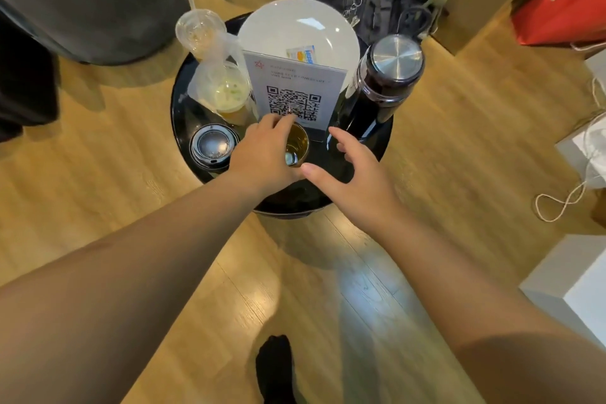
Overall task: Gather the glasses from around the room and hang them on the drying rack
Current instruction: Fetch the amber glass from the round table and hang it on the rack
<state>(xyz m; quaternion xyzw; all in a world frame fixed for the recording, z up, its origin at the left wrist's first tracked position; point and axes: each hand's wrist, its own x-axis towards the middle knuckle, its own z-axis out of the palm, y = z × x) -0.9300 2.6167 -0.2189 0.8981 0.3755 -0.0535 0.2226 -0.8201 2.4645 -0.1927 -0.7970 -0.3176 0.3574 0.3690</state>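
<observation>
A small amber-tinted glass (pixel 296 146) stands upright near the front of a round black side table (pixel 183 98). My left hand (pixel 262 154) wraps around the glass from its left side, with the fingers curled over the rim. My right hand (pixel 354 170) hovers just right of the glass, fingers spread and holding nothing, with the thumb pointing toward the glass. No drying rack is in view.
On the table stand a QR-code sign (pixel 295 92), a white plate (pixel 298 29), a dark bottle with a steel cap (pixel 383 82), a plastic cup in a bag (pixel 226 95) and a black-lidded cup (pixel 213 146). White boxes (pixel 570 282) and a red bag (pixel 564 0) sit to the right on the wood floor.
</observation>
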